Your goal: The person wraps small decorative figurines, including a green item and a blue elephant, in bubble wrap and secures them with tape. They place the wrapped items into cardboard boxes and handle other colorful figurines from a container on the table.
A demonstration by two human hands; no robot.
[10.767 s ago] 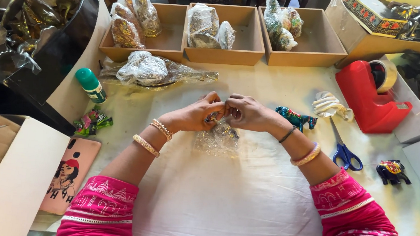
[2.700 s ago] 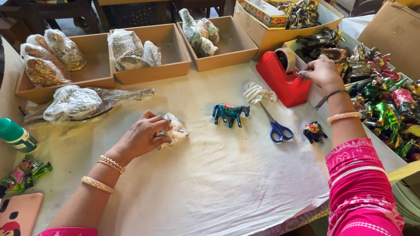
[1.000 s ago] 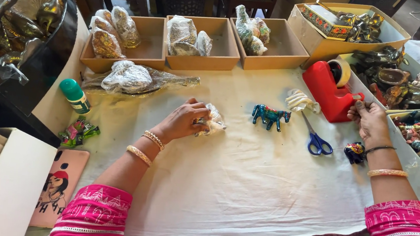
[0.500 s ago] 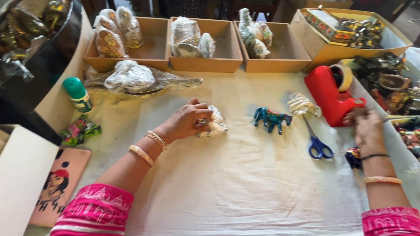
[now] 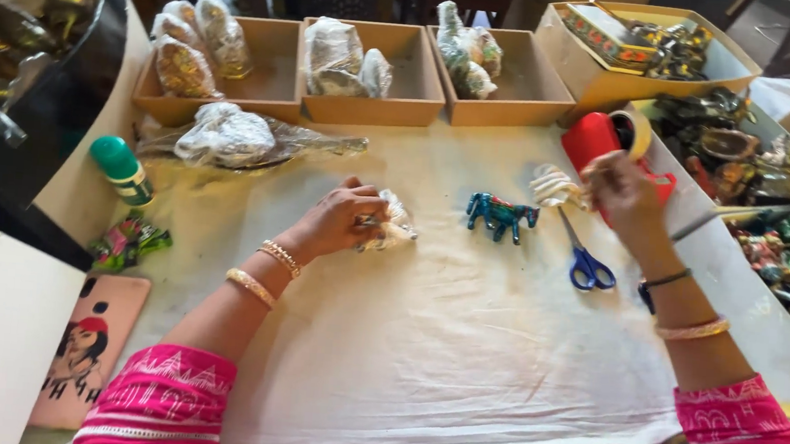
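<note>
Her left hand (image 5: pixel 343 220) presses down on a small plastic-wrapped bundle (image 5: pixel 392 231), fingers curled over it on the white cloth (image 5: pixel 423 346). Her right hand (image 5: pixel 625 188) is up at the red tape dispenser (image 5: pixel 603 143), fingertips pinched at the roll of tape (image 5: pixel 635 130). Between the 2 hands stands a blue toy horse (image 5: pixel 501 215); blue-handled scissors (image 5: pixel 585 259) lie just below her right wrist.

Single head-worn view, looking steeply down. Faces forward across desk (image 5: pixel 423 346) toward far cardboard trays (image 5: pixel 370 60). Close range, arm's reach.
</note>
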